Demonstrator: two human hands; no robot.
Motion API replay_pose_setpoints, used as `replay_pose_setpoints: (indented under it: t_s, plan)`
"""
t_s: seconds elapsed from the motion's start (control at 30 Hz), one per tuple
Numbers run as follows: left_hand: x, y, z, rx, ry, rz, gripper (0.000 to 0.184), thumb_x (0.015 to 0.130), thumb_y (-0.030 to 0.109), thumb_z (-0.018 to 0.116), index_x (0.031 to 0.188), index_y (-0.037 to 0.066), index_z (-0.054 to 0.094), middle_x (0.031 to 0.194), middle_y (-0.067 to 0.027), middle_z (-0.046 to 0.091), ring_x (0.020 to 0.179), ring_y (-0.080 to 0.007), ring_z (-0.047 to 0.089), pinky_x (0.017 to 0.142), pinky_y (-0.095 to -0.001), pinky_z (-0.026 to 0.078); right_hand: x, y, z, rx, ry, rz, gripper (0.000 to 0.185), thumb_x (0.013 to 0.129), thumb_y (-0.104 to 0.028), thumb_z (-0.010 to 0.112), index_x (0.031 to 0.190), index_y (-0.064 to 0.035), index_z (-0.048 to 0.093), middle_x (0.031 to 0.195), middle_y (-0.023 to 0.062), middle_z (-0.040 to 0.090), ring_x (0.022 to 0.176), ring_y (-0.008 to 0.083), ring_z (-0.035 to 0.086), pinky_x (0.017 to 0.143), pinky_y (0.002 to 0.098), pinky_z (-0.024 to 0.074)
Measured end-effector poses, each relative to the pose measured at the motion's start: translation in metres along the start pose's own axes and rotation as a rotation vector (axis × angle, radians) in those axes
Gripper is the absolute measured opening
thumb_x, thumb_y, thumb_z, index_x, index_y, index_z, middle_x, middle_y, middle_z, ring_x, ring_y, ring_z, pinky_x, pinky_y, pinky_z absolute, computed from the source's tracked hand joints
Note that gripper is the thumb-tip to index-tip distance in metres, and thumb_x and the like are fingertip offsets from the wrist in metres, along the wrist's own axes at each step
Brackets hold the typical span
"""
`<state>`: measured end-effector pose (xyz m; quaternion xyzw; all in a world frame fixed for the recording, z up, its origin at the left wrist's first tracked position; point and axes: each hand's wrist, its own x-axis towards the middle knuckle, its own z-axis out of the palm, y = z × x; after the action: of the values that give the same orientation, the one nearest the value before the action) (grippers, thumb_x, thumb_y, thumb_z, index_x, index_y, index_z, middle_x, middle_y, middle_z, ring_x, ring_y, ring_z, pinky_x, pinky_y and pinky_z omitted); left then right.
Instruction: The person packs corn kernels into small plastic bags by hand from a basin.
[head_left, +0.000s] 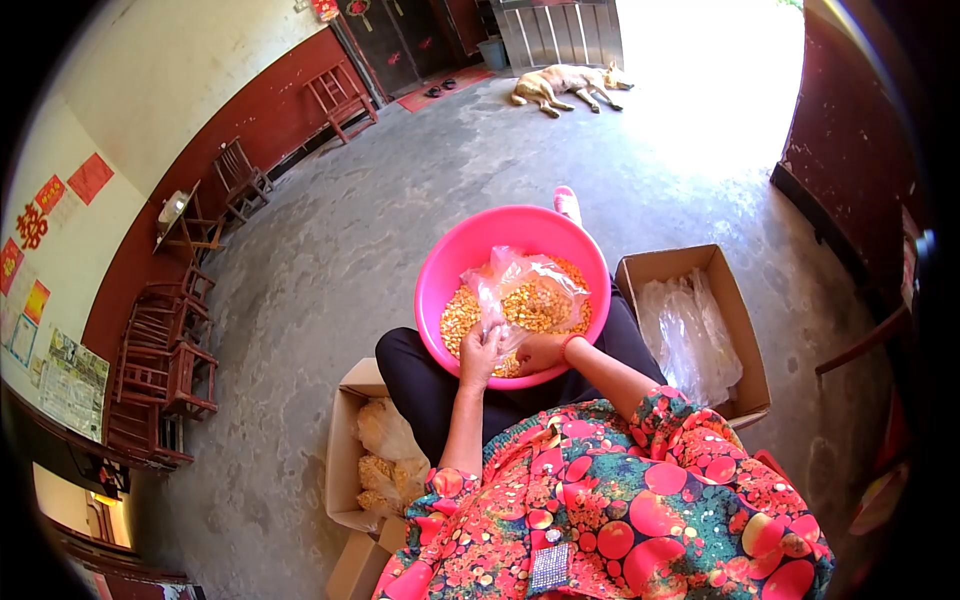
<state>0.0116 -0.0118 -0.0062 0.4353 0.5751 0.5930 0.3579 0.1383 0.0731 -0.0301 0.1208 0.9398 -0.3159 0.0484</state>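
A pink basin (436,262) rests on my lap, holding yellow corn kernels (461,318). On the kernels lies a clear plastic bag (512,268), with corn showing in and around it. My left hand (480,352) is closed, its fingers pinching the bag's near edge. Close beside it, my right hand (541,352) reaches down into the corn at the bag's near side. Its fingertips are hidden, so whether they grip anything does not show. A red band circles my right wrist.
Right of my legs, a cardboard box (748,345) contains clear plastic bags (690,335). At my left, another cardboard box (343,450) holds bags of corn (385,480). A dog (570,85) lies near the bright doorway. Wooden chairs (160,345) line the left wall.
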Motion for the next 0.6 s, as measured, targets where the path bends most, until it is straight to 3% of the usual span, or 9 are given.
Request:
replay_pose_setpoints:
  t_s: [0.27, 0.33, 0.37, 0.43, 0.6]
  plan:
    - [0.001, -0.002, 0.000, -0.021, -0.004, 0.003, 0.015, 0.079, 0.008, 0.050, 0.091, 0.005, 0.058, 0.067, 0.0009, 0.053, 0.053, -0.0038, 0.046, 0.047, -0.0177, 0.039, -0.016, -0.021, -0.024, 0.320, -0.031, 0.096, 0.032, 0.071, -0.033, 0.052, 0.075, -0.0012, 0.059, 0.061, 0.0100, 0.056, 0.057, 0.0192, 0.052, 0.054, 0.0322, 0.0410]
    - [0.002, -0.004, 0.001, -0.033, 0.002, 0.039, 0.015, 0.079, 0.007, 0.049, 0.091, 0.005, 0.057, 0.069, 0.0002, 0.054, 0.052, -0.0039, 0.046, 0.045, -0.0177, 0.039, -0.012, -0.013, -0.019, 0.409, -0.013, 0.103, 0.025, 0.078, -0.027, 0.049, 0.071, -0.0035, 0.055, 0.053, 0.0012, 0.048, 0.046, 0.0110, 0.044, 0.043, 0.0261, 0.0354]
    - [0.002, -0.003, 0.001, -0.033, 0.001, 0.039, 0.015, 0.079, 0.007, 0.049, 0.091, 0.005, 0.057, 0.069, 0.0002, 0.054, 0.052, -0.0039, 0.046, 0.045, -0.0177, 0.039, -0.011, -0.008, -0.018, 0.409, -0.013, 0.103, 0.025, 0.078, -0.027, 0.049, 0.071, -0.0035, 0.055, 0.053, 0.0012, 0.048, 0.046, 0.0110, 0.044, 0.043, 0.0261, 0.0354]
    - [0.001, -0.001, 0.002, -0.046, 0.000, 0.004, 0.015, 0.079, 0.007, 0.049, 0.092, 0.004, 0.057, 0.070, -0.0007, 0.055, 0.052, -0.0042, 0.047, 0.045, -0.0175, 0.039, -0.012, -0.002, -0.018, 0.893, -0.093, 0.133, 0.023, 0.080, -0.027, 0.049, 0.077, -0.0051, 0.055, 0.056, 0.0000, 0.049, 0.048, 0.0080, 0.043, 0.042, 0.0224, 0.0333]
    - [0.001, 0.001, 0.000, -0.005, -0.011, -0.033, 0.016, 0.079, 0.008, 0.049, 0.092, 0.005, 0.057, 0.070, -0.0013, 0.055, 0.053, -0.0046, 0.048, 0.045, -0.0172, 0.040, -0.024, -0.009, -0.029, 1.203, 0.154, 0.201, 0.021, 0.079, -0.026, 0.051, 0.082, -0.0053, 0.053, 0.062, 0.0005, 0.051, 0.050, 0.0078, 0.047, 0.044, 0.0202, 0.0385]
